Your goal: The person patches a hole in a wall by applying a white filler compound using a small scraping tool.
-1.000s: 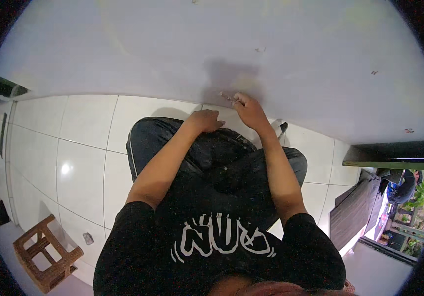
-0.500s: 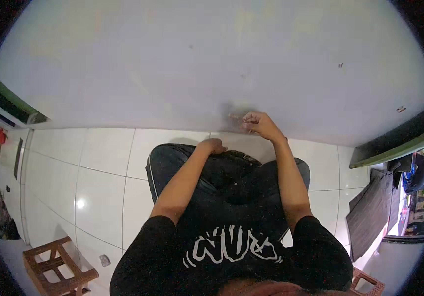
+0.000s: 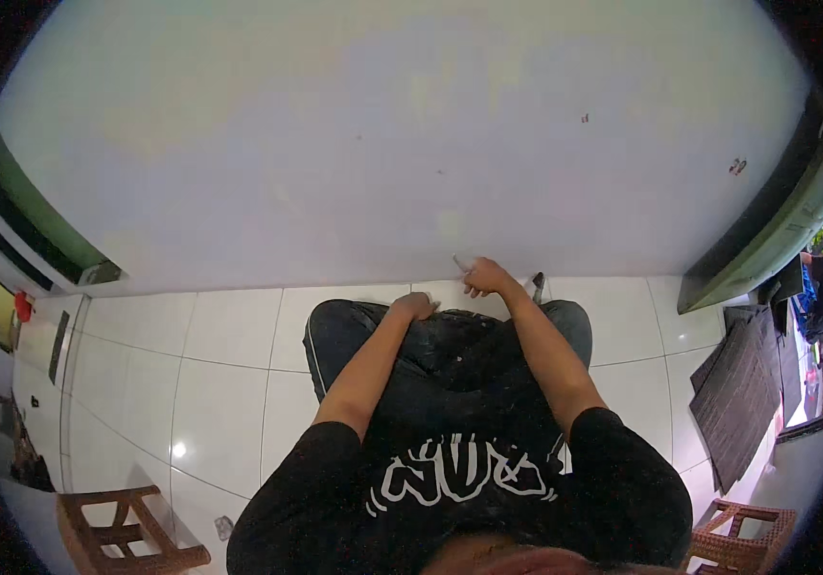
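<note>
In my right hand (image 3: 485, 278) is a small, thin, pale tool (image 3: 460, 262), pinched and pointing up and left at the foot of the pale wall (image 3: 363, 192). Its exact kind is too small to tell. My left hand (image 3: 416, 307) rests low over my lap by my left knee, fingers curled down; what is in them, if anything, is hidden. I sit cross-legged in dark trousers (image 3: 459, 355). A dark, narrow object (image 3: 538, 286) shows at the wall's foot beside my right knee.
White floor tiles (image 3: 220, 335) run along the wall. Woven brown stools stand at lower left (image 3: 128, 537) and lower right (image 3: 737, 537). Dark flattened sheets (image 3: 732, 393) lie at the right by an opening with outdoor things. A door (image 3: 42, 374) is at the left.
The view has tilted, showing more wall and placing my hands lower in the picture. My right hand has turned, its tool now angled more steeply. My left hand remains low by the lap.
</note>
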`<state>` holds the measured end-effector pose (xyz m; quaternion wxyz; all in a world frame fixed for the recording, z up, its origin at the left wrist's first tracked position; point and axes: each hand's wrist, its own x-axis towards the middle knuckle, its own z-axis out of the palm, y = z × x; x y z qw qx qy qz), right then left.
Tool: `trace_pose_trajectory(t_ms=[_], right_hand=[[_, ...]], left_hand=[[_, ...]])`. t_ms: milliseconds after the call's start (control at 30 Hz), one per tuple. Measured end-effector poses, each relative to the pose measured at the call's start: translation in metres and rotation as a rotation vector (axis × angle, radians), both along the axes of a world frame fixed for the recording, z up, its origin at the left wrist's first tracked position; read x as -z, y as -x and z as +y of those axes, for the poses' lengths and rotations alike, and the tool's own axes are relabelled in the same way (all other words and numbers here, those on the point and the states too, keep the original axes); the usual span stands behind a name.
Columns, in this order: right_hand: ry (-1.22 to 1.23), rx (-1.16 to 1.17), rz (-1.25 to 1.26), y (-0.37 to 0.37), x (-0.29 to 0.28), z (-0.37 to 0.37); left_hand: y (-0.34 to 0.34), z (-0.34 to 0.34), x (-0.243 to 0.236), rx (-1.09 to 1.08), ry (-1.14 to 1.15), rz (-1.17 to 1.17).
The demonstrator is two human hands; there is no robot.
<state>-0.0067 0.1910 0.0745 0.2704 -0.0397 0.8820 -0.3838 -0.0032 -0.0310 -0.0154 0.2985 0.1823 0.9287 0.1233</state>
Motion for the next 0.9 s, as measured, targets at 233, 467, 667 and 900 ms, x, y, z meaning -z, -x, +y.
trace_pose_trajectory(t_ms=[233, 467, 667, 900], right_hand=[[0.388, 0.115, 0.192, -0.071, -0.034, -0.057], [0.617, 0.373, 0.482, -0.156, -0.032, -0.024], [0.841, 0.545, 0.604, -0.215, -0.064, -0.032], [0.879, 0.513, 0.878, -0.24, -0.191, -0.039]], left_hand=[[-0.008, -0.066, -0.024, -0.139, 0.189, 0.076], [-0.062, 0.012, -0.102, -0.146, 0.256, 0.233], [-0.07, 0.044, -0.131, -0.118, 0.302, 0.611], [-0.09, 0.065, -0.215, -0.124, 0.236, 0.81]])
